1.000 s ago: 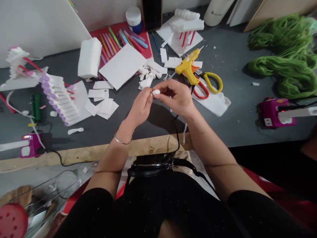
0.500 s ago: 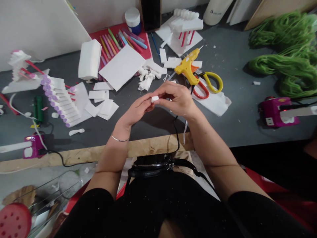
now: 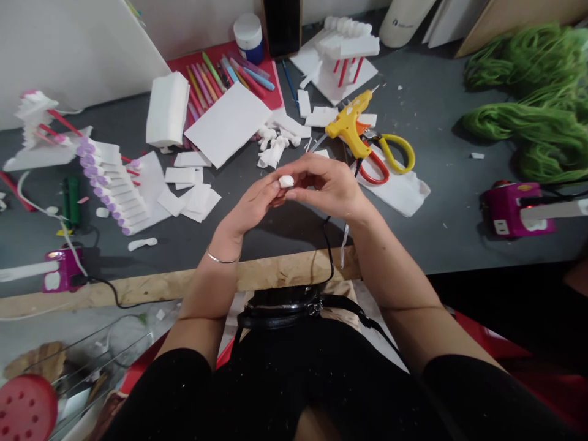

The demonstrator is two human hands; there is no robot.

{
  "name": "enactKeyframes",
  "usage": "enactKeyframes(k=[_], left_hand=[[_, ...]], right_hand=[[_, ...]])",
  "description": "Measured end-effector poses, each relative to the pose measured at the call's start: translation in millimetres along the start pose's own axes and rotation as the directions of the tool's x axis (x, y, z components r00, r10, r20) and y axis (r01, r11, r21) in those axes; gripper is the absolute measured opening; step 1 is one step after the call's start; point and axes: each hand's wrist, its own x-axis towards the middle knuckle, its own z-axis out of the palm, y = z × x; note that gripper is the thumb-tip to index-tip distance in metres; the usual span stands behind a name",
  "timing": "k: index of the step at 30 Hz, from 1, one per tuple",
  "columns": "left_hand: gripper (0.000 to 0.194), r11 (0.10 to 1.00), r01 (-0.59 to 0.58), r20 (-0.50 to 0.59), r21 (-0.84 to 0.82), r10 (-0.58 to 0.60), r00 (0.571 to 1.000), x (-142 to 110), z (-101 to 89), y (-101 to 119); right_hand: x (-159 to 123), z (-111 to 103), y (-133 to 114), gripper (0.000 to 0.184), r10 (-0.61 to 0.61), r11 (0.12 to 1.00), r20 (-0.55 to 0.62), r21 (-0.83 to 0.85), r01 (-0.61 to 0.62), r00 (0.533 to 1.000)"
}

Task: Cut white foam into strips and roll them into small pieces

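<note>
Right now a small white foam piece [image 3: 286, 181] is held in the air above the bench [image 3: 427, 239], just below and to the left of a yellow hot glue gun [image 3: 348, 130]. The fingers [image 3: 303, 195] of the right hand [image 3: 328, 187] are curled in and close on it from the glue gun's side, while the left hand [image 3: 252, 205] meets it from the far side, its fingertips nearly closed. Neither hand holds anything else.

Just left of the glue gun lies a cluster of small white foam shapes [image 3: 273, 152], and red-and-yellow scissors [image 3: 386, 160] sit touching its right side. A black cord [image 3: 327, 245] drops below the gun, close to the right wrist.

A slip of the fingers could drop the piece among the look-alike white scraps. Too firm a squeeze could dent the soft foam, and a careless wrist could snag the cord.
</note>
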Motion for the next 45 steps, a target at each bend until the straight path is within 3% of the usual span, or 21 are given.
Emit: enactKeyframes(k=[4,9,14,19,23,27,30,33,35,39,42,45], left_hand=[[0.049,0.991,0.07,0.043,-0.114,-0.065,0.997,0.0,-0.1,0.2],[0.049,0.971,0.071,0.008,-0.227,-0.071,0.997,2.0,3.4,5.5],[0.048,0.873,0.223,0.107,-0.433,-0.196,0.975,3.5,6.4,22.4],[0.034,0.858,0.325,0.183,-0.398,-0.273,0.944,2.5,1.9,20.3],[0.049,0.872,0.282,0.215,-0.4,-0.209,0.954,3.6,0.7,15.3],[0.056,0.936,0.159,0.094,-0.314,-0.136,0.986,5.2,2.9,11.4],[0.058,0.996,0.032,-0.058,-0.087,-0.037,0.998,5.6,6.7,8.9],[0.061,0.995,-0.051,-0.185,0.091,0.067,0.981,6.4,11.5,7.1],[0.061,0.998,-0.052,-0.212,0.025,0.056,0.976,7.4,13.4,6.2],[0.05,0.939,0.103,-0.116,-0.329,-0.148,0.982,8.2,11.2,9.9],[0.042,0.877,0.192,-0.012,-0.44,-0.219,0.976,7.4,8.5,16.6],[0.043,0.872,0.196,-0.004,-0.448,-0.221,0.975,7.2,10.5,18.2]], right_hand=[[0.6,-2.9,1.1,0.038,-0.018,0.997,0.01,-0.079,0.018,1.0],[0.7,-2.5,7.0,0.033,-0.045,0.993,-0.026,-0.109,0.042,0.999],[-0.7,-6.0,4.3,0.05,-0.069,0.994,0.079,-0.081,0.075,0.995],[0.2,-9.2,-1.3,0.035,-0.119,0.984,0.146,-0.113,0.136,0.982],[0.5,-9.0,-1.2,0.029,-0.072,0.988,0.095,-0.132,0.084,0.993],[0.6,-5.2,0.1,0.026,-0.015,0.984,0.001,-0.177,0.015,1.0],[1.3,1.7,2.5,0.022,0.003,0.984,-0.088,-0.18,-0.019,0.996],[1.7,7.7,7.5,0.019,0.009,0.986,-0.159,-0.161,-0.035,0.987],[1.4,8.4,10.9,0.019,-0.015,0.989,-0.154,-0.15,-0.008,0.988],[0.8,1.8,13.2,0.039,-0.131,0.977,-0.064,-0.179,0.118,0.989],[1.4,-4.0,13.4,0.028,-0.189,0.945,0.002,-0.273,0.182,0.982],[2.7,-6.5,14.7,0.022,-0.206,0.922,0.014,-0.333,0.198,0.979]])
